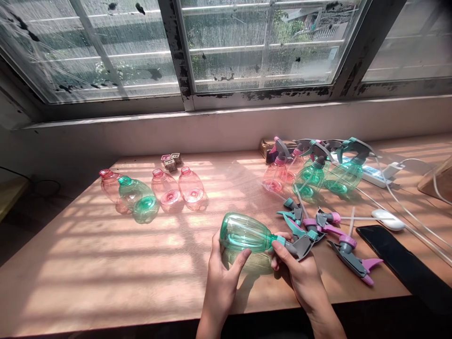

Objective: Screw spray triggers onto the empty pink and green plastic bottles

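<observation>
A clear green spray bottle lies sideways between my two hands, just above the front part of the table. My left hand is wrapped round its base end, thumb along the near side. At the neck, my right hand grips the teal collar of the grey trigger sprayer head between thumb and fingers. The collar sits against the bottle's mouth; how tightly it is screwed on I cannot tell. Beyond my right hand lie several loose trigger sprayer heads in grey with pink or teal parts.
At the left stand several open bottles, pink and green. Bottles with sprayer heads on, pink and green, stand at the back right. Nearby are a power strip, a white mouse, a black phone and small blocks.
</observation>
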Tool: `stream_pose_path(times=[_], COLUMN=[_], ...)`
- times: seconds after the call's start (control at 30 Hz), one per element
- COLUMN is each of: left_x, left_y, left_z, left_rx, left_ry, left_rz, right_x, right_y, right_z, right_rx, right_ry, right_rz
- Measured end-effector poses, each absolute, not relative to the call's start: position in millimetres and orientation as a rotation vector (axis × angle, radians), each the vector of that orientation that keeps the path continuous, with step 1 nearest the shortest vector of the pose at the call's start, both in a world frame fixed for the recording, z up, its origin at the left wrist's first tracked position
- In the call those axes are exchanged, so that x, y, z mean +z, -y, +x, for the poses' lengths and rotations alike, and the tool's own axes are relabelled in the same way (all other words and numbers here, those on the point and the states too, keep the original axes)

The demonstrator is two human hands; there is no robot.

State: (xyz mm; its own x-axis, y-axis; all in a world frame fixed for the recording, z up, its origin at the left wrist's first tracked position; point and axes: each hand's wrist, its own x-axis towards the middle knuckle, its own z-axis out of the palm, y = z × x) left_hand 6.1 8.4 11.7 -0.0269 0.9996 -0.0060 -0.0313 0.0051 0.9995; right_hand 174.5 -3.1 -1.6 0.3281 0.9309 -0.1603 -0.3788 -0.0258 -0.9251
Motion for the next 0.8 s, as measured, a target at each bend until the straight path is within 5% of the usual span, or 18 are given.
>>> stream_pose_path(times=[0.8], left_x=[11.4], left_y=[-10.8], left_z=[6.7], left_rx=[1.255], left_ry=[-1.196], left_rz=[1.16], right_x=[-2.1], right_y=[3.2], right_z=[175.2], right_rx=[1.16], right_ry=[0.642], right_rz=[-1.137])
